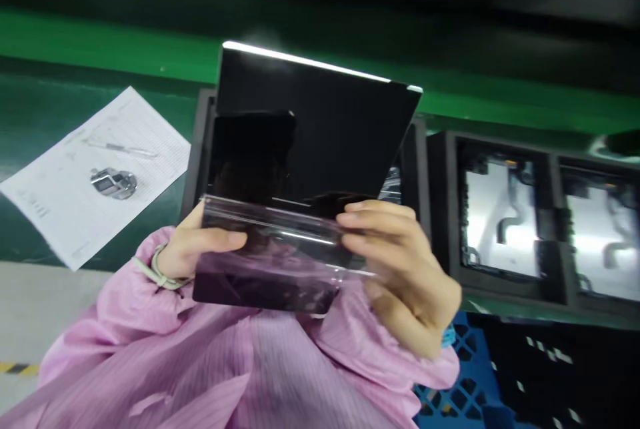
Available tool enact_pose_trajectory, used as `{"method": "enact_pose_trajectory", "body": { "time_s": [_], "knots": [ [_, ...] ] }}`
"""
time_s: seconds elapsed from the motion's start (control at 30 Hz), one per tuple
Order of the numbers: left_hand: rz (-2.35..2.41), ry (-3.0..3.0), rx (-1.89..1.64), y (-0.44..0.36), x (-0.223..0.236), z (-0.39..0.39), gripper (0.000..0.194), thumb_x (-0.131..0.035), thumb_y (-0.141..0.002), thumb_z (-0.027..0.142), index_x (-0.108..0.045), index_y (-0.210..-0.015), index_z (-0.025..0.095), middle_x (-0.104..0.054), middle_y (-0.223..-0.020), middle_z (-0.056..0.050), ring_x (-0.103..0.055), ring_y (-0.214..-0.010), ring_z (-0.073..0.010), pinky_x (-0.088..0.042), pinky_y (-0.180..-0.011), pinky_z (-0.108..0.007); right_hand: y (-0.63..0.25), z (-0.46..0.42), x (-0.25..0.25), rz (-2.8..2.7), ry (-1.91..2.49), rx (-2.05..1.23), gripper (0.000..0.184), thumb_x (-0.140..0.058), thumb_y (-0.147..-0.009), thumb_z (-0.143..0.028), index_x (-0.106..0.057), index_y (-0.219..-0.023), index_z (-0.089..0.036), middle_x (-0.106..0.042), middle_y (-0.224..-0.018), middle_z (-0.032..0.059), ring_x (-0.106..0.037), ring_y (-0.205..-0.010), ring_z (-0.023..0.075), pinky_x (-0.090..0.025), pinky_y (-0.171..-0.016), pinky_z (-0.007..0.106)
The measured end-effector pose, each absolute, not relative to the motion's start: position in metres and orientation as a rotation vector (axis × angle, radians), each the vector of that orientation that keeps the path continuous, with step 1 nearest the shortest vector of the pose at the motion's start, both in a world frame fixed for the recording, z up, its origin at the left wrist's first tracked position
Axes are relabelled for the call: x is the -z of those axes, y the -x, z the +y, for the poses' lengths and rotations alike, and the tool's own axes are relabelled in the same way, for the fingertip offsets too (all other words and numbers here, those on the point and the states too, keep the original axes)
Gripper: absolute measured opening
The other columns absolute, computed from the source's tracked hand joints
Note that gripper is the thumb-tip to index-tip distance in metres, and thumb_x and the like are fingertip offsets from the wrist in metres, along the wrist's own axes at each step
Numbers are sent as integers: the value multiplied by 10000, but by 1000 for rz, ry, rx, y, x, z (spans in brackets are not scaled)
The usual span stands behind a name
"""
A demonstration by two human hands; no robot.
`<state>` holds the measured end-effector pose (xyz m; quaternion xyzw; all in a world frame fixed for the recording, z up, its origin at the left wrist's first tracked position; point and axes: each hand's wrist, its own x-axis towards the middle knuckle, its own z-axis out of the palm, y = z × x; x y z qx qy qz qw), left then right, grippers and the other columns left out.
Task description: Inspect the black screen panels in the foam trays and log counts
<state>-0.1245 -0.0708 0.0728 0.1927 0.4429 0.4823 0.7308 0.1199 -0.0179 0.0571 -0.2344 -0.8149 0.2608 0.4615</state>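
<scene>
A glossy black display panel (pixel 305 129) is tilted up in front of my chest, its surface reflecting dark shapes. Across its lower part lies a clear plastic film (pixel 285 235) with a folded, shiny edge. My left hand (pixel 193 245) is closed on the panel's left edge, thumb on the front over the film. At the right side, my right hand (pixel 405 269) has its fingers bent and pressed on the film near the panel's edge. The right thumb is partly blurred, and the fingers behind the panel are hidden.
Behind the panel is a dark foam tray (pixel 423 175), mostly covered. Another black tray (pixel 450 215) at right holds silver-backed parts (pixel 500 215). On the green bench (pixel 30 109), a printed sheet (pixel 65 209) carries a pen (pixel 123 149) and a small metal gauge (pixel 114 183). A blue crate (pixel 467 385) stands lower right.
</scene>
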Motion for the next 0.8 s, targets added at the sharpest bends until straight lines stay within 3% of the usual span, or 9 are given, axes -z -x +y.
{"method": "enact_pose_trajectory", "body": {
  "time_s": [0.1,0.17,0.27,0.33,0.43,0.57,0.7,0.8],
  "knots": [
    [948,-404,-1071,118,-69,-66,332,-814,-719,167,-678,-1022,168,-767,-929,13,-699,-900,-172,-532,-877,-296,-126,-8,-43,-1926,557,-680,680,-561,-781,-30,-608,-1417,-266,-693,-1145,101,-649,-1116,284,-554,-918,501],
    [918,-420,-1116,112,-66,-60,376,-813,-690,138,-678,-1038,183,-757,-897,26,-692,-905,-155,-530,-888,-284,-126,-6,-35,-1863,564,-711,699,-573,-789,30,-613,-1415,-279,-685,-1114,99,-653,-1095,260,-550,-909,475],
    [853,-392,-1133,104,-62,-55,333,-802,-692,114,-683,-991,200,-723,-797,50,-683,-781,-121,-540,-779,-252,-123,-6,-28,-1781,575,-770,368,-508,-876,-33,-711,-1112,-230,-656,-1047,91,-658,-1044,235,-533,-868,455],
    [830,-386,-1134,100,-60,-55,316,-820,-691,133,-682,-963,212,-722,-791,57,-684,-731,-118,-544,-735,-250,-119,-6,-24,-1689,567,-769,203,-444,-918,-132,-632,-879,-199,-614,-931,77,-658,-946,221,-516,-802,441],
    [883,-420,-1158,97,-58,-58,324,-847,-675,169,-691,-955,223,-752,-919,43,-733,-958,-202,-582,-890,-329,-114,-6,-18,-1566,551,-750,217,-409,-888,-241,-443,-679,-194,-502,-777,51,-610,-832,204,-460,-724,407],
    [922,-486,-1194,92,-60,-61,385,-827,-674,130,-726,-1026,250,-759,-1014,43,-680,-1210,-259,-556,-1054,-371,-108,-7,-10,-1415,439,-828,308,-370,-848,-182,-269,-558,-165,-413,-725,37,-571,-879,170,-379,-771,370],
    [954,-486,-1234,88,-63,-62,563,-829,-675,105,-716,-1198,281,-750,-1190,43,-564,-1400,-270,-488,-1182,-364,-108,-9,-6,-1301,312,-902,356,-360,-825,-71,-199,-515,-141,-375,-698,25,-593,-964,137,-359,-832,349],
    [963,-469,-1202,87,-62,-63,630,-841,-697,148,-683,-1290,290,-748,-1216,30,-560,-1405,-296,-509,-1171,-396,-109,-9,-5,-1299,368,-950,372,-402,-824,-85,-217,-508,-151,-374,-699,22,-588,-943,129,-365,-830,330]
  ]
}}
